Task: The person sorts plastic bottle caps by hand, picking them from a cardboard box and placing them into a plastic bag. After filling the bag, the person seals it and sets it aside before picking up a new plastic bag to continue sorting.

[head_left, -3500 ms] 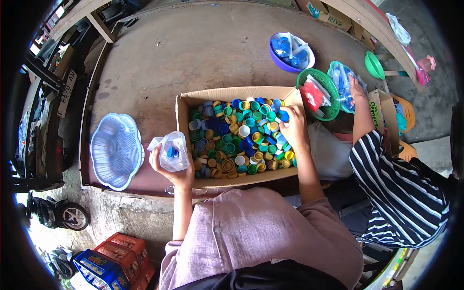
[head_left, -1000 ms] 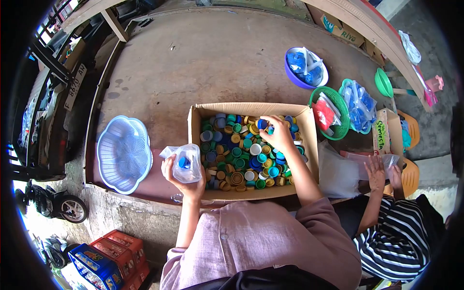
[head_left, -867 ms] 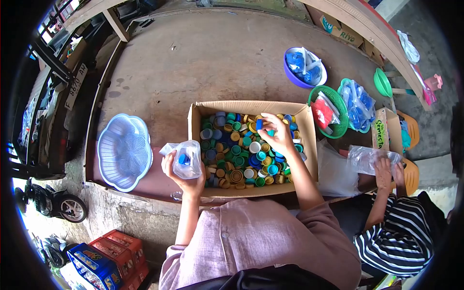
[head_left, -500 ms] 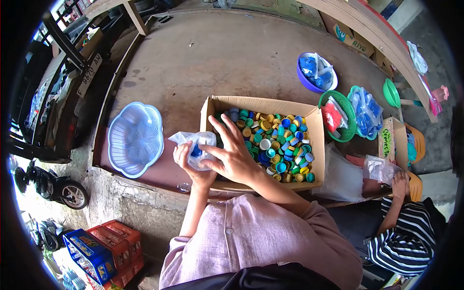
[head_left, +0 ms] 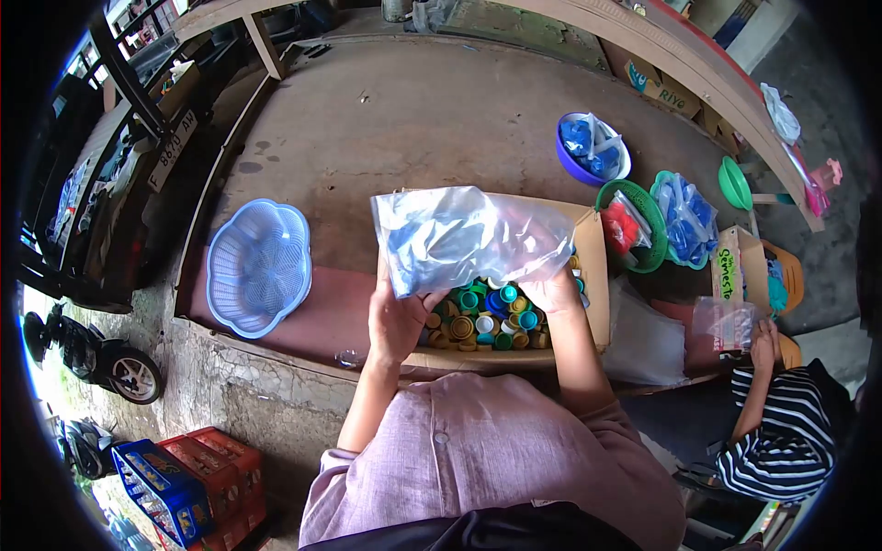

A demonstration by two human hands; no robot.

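A clear plastic bag (head_left: 459, 234) is spread wide between my two hands, over a cardboard box (head_left: 595, 266) of bottle caps (head_left: 491, 326) in green, blue, yellow and white. My left hand (head_left: 397, 320) grips the bag's lower left end, thumb toward the middle. At the right end, my right hand (head_left: 554, 292) has hold of the bag, its fingers partly covered by the shiny plastic. Bluish content shows faintly through the bag's left part. The bag hides the far half of the box.
Left on the table stands a light blue basket (head_left: 260, 266). To the right are a purple bowl (head_left: 568, 158), a green basket (head_left: 650, 255) and another basket of blue bags (head_left: 684, 220). A person's hand (head_left: 763, 344) at right holds a clear bag (head_left: 724, 321). Crates (head_left: 216, 487) stand lower left.
The bag, bunched up in my left hand before, is now stretched out between both hands. My right hand, earlier spread with fingers apart, has moved right and grips the bag's other end.
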